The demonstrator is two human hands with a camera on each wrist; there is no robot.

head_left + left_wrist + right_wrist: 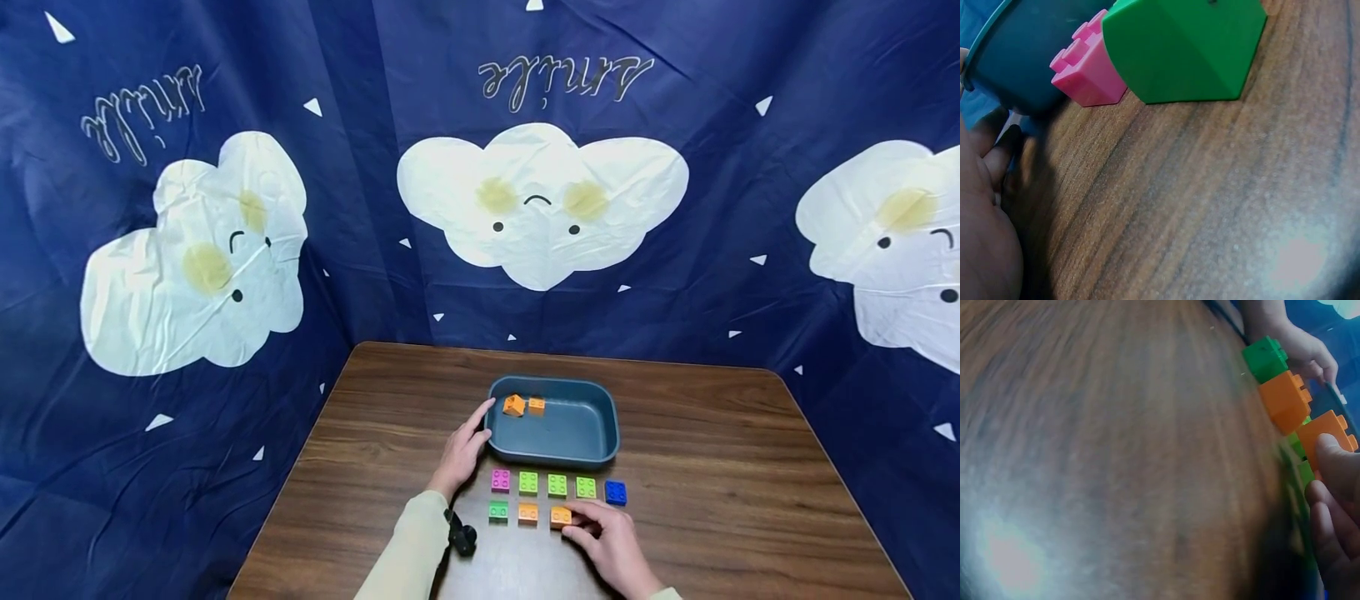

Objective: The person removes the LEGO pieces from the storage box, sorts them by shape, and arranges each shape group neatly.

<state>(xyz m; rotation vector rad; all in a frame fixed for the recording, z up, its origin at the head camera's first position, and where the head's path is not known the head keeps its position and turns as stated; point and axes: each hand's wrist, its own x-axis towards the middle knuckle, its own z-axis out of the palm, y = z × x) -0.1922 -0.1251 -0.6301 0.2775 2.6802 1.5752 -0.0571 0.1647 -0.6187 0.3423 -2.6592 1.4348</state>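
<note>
My right hand (613,546) pinches an orange toy block (561,517) between thumb and fingers at the right end of the front row. In the right wrist view its thumb (1335,453) presses the block's side. Beside it stand another orange block (528,513) and a green block (498,512) with a sloped side. My left hand (459,457) touches the left side of a dark teal bin (551,458), fingers extended near its rim. Inside the bin lie two orange pieces, one angular (513,406) and one studded (537,406).
The back row has a pink block (501,480), several lime blocks (557,485) and a blue block (616,492), just in front of the bin. All stand on a brown wooden table (697,467). A dark blue cloud-print curtain (360,250) hangs behind and at both sides.
</note>
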